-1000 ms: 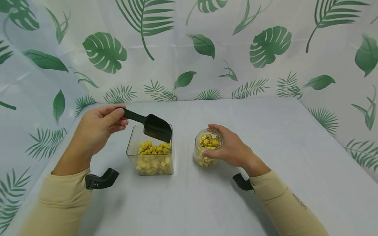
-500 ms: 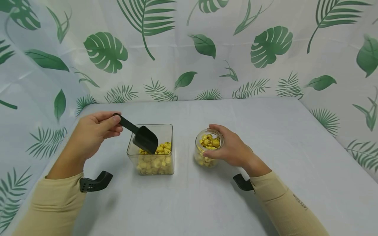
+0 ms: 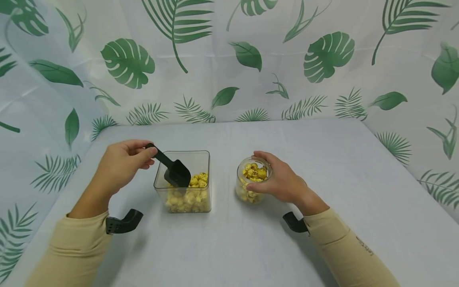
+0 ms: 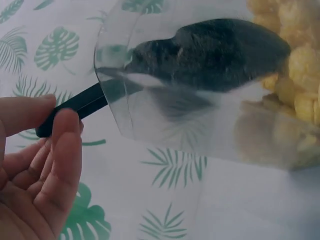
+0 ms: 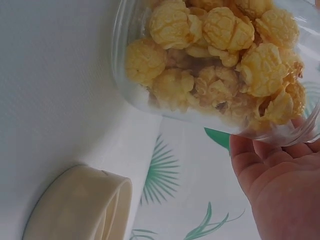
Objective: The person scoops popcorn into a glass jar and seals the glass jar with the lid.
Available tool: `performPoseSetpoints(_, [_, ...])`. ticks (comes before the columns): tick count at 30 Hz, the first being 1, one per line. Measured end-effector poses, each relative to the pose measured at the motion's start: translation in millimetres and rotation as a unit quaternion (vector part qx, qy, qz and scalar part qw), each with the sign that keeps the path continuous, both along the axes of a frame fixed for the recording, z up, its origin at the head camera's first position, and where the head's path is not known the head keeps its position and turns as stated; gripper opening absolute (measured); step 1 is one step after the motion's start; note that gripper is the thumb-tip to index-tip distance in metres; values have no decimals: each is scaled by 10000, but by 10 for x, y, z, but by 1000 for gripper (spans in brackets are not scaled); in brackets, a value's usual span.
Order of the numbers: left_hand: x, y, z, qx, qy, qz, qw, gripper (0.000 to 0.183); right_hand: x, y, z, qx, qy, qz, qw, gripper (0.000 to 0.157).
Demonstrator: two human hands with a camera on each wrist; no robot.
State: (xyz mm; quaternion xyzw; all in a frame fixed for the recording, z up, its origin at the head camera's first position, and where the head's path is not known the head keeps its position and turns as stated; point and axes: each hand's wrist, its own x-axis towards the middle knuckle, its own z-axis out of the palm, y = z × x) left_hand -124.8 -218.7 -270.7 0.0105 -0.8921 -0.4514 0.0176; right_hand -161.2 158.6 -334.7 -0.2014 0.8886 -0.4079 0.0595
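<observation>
My left hand (image 3: 122,169) pinches the handle end of a black scoop (image 3: 178,173) between thumb and fingers. The scoop's bowl dips inside a clear square container (image 3: 182,154), its tip down at the yellow popcorn (image 3: 188,201). Through the container's wall in the left wrist view, the scoop bowl (image 4: 215,55) lies beside the popcorn (image 4: 302,75). My right hand (image 3: 283,181) grips a small round glass jar (image 3: 241,183) near its rim, fingers behind and thumb in front. Popcorn (image 5: 220,70) fills much of the jar, which stands upright on the table.
A beige round lid-like piece (image 5: 75,205) lies on the table near the jar in the right wrist view, mostly hidden by my right hand in the head view. A white cloth (image 3: 229,247) covers the table. Behind it hangs a leaf-print curtain (image 3: 201,59).
The scoop has come down and left from above the container into it, its tip lowering to the popcorn. My left hand shifted left, then slightly right. The right hand and jar stay still.
</observation>
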Motion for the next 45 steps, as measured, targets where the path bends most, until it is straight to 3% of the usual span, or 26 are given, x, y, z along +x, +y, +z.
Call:
performPoseSetpoints(6, [36,-7,-4,-1418,263,131,9895,65,15,3,-4,79,21,24,10000,96])
performPoseSetpoints(10, [80,17,-8,-1675,203,270,9853,78,45,77,3,30,73,82,9999,96])
performPoseSetpoints(12, [111,45,-8,-1638,362,424,9849,80,65,144,14,-26,126,89,9999,95])
performPoseSetpoints(16, [165,142,4,-1335,1149,674,9821,74,95,298,35,-137,307,40,9994,90])
performPoseSetpoints(19, [191,265,25,-1197,1616,616,9776,70,117,420,40,-161,379,-59,9991,86])
performPoseSetpoints(24, [193,503,39,-990,2150,332,9710,64,142,590,14,-24,394,-288,9988,80])
performPoseSetpoints(31, [151,912,-62,-34,2984,-359,9538,58,173,740,-66,163,383,-473,9980,77])
performPoseSetpoints(38, [182,1388,-184,1568,2609,-1195,9450,61,171,843,-112,768,102,-428,9961,93])
performPoseSetpoints(42, [192,1597,-246,1650,2489,-1514,9423,61,144,883,-141,1029,-163,-421,9937,100])
performPoseSetpoints(45, [182,1714,-298,1677,2275,-1612,9456,62,116,899,-163,1089,-311,-361,9929,102])
